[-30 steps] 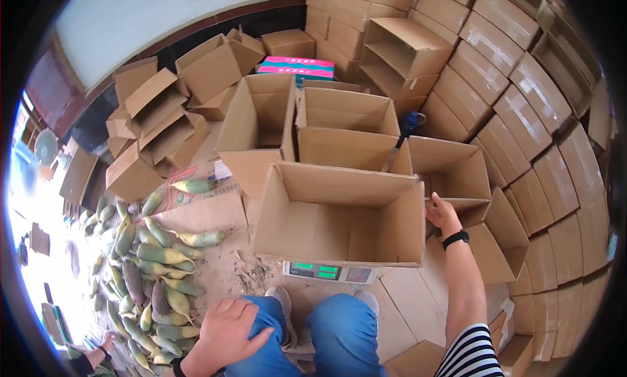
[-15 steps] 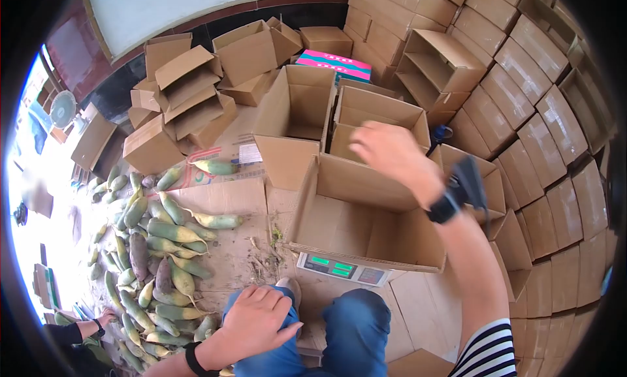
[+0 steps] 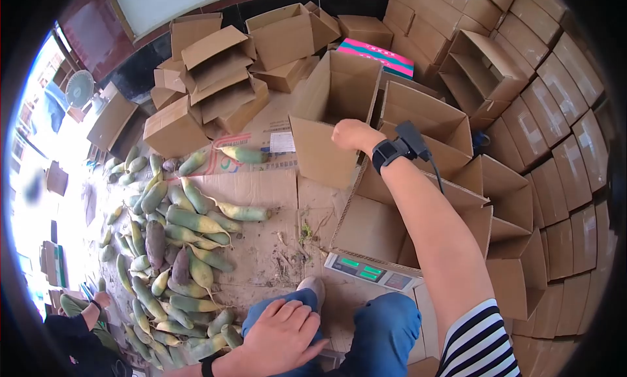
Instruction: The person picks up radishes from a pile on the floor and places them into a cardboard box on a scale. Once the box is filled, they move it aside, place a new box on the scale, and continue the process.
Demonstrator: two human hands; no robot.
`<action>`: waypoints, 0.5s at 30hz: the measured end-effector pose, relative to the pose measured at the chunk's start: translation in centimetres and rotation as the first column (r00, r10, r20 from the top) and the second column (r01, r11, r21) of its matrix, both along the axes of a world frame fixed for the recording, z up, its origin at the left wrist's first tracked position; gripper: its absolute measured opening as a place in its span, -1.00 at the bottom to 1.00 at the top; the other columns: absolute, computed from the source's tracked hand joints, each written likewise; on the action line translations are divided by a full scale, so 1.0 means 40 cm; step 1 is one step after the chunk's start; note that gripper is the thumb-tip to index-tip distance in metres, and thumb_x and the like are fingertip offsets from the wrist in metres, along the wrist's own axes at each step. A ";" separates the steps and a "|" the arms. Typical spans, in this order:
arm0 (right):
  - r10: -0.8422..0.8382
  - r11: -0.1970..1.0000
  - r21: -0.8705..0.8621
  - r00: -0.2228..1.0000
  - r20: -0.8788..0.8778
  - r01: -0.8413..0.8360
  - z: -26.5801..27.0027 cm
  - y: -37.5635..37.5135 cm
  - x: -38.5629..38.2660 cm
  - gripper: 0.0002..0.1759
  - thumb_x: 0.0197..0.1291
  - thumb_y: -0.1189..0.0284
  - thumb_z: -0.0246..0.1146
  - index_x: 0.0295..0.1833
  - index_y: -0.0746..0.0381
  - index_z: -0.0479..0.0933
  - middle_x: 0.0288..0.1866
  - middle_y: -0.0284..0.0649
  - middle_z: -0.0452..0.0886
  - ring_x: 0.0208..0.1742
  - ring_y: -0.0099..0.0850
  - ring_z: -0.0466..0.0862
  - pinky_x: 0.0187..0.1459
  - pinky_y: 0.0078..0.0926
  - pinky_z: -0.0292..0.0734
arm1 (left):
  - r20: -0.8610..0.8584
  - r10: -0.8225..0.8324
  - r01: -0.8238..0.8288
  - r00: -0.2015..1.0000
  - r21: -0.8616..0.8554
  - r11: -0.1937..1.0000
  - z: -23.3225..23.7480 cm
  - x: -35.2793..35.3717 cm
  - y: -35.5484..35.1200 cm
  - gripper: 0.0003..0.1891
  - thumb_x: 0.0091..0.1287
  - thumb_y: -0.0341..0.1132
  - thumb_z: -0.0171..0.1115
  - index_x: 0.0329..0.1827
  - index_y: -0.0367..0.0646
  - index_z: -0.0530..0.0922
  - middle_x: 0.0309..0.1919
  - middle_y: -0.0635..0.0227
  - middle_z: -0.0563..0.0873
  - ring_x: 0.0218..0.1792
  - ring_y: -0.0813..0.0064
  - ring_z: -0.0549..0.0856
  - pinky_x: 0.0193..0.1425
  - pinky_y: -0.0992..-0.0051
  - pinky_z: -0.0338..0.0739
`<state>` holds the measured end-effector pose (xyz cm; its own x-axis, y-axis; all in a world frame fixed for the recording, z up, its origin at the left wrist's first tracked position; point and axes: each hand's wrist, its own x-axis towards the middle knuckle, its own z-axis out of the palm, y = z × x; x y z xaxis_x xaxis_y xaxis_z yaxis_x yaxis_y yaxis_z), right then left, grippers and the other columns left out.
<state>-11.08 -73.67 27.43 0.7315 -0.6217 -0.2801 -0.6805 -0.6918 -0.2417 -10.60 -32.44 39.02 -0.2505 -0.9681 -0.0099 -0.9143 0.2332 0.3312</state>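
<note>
My right hand [image 3: 354,135] is at the front rim of a tall open cardboard box [image 3: 320,150], its fingers curled down over the edge and partly hidden. A dark watch-like band with a cabled device [image 3: 398,145] is strapped on that wrist. Under my right forearm, an open carton [image 3: 372,227] rests on a digital scale [image 3: 366,272] with green displays. My left hand [image 3: 282,331] lies open on my left knee, fingers stretched out, holding nothing. To its left is a heap of green radishes [image 3: 189,223], a few of them purplish.
Another open box [image 3: 424,112] stands behind the carton. Stacked cartons [image 3: 522,116] form a wall on the right. Empty boxes [image 3: 215,70] are piled at the back, beside a pink and teal box [image 3: 379,56]. At lower left, another person's hand [image 3: 102,300] is near the heap.
My right hand has moved left, from over the back box to the rim of the tall box. The view has turned slightly left. My left hand stays on my knee.
</note>
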 end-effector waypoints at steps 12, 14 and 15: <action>0.117 0.990 -0.103 0.966 0.233 -0.095 0.054 0.101 0.041 -0.63 0.21 0.29 0.17 0.03 0.27 0.62 0.13 -0.04 0.56 0.20 -0.11 0.56 0.22 -0.26 0.47 | -0.062 0.018 -0.015 0.998 0.044 0.999 -0.025 0.014 0.018 -0.59 0.16 -0.02 0.38 -0.14 -0.17 0.59 -0.12 0.29 0.66 -0.02 0.30 0.63 0.16 0.30 0.49; 0.152 0.983 -0.148 0.927 0.343 -0.107 0.123 0.137 0.007 -0.62 0.23 0.25 0.20 0.03 0.29 0.58 0.15 -0.06 0.54 0.21 -0.13 0.54 0.22 -0.29 0.46 | -0.097 0.009 -0.017 0.995 -0.073 0.997 -0.037 0.010 0.020 -0.66 0.19 -0.06 0.32 -0.22 -0.15 0.52 -0.29 0.31 0.58 -0.14 0.31 0.58 0.05 0.35 0.45; 0.178 0.982 -0.115 0.925 0.335 -0.147 0.181 0.173 -0.018 -0.63 0.27 0.24 0.20 0.03 0.29 0.54 0.15 -0.07 0.51 0.21 -0.13 0.52 0.23 -0.30 0.45 | -0.104 0.014 -0.022 0.995 -0.079 0.997 -0.039 0.009 0.021 -0.66 0.19 -0.06 0.32 -0.22 -0.15 0.52 -0.29 0.31 0.58 -0.14 0.31 0.58 0.05 0.35 0.45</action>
<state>-11.79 -66.77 34.67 0.8661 -0.4968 0.0547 -0.4434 -0.8144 -0.3744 -10.26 -31.59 37.45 -0.2286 -0.9691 0.0927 -0.8806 0.2465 0.4047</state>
